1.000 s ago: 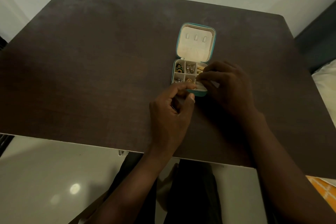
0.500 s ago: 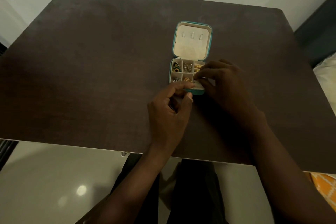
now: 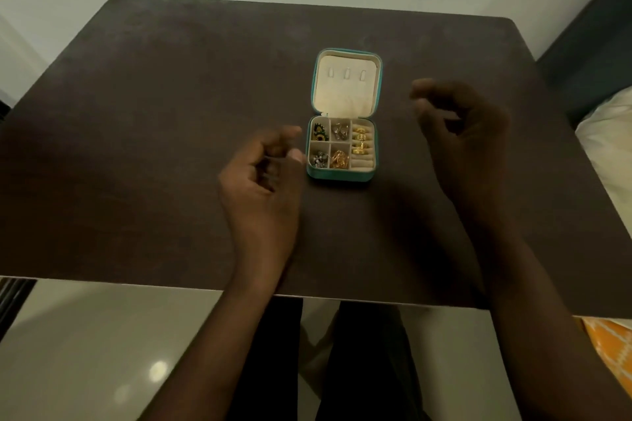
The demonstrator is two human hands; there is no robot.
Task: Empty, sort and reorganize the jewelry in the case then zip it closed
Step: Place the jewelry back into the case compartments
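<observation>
A small teal case (image 3: 343, 120) lies open on the table (image 3: 171, 133), lid laid back flat, gold rings (image 3: 362, 140) and other jewelry sorted in its compartments.

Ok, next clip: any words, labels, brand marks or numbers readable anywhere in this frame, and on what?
None. The teal jewelry case shows no print on its shell or cream lid lining. The dark table is unmarked. The orange patterned cloth bears white lines only, not letters.

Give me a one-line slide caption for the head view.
Open teal jewelry case on a dark table, compartments filled, left hand and right hand off it on either side.
</observation>
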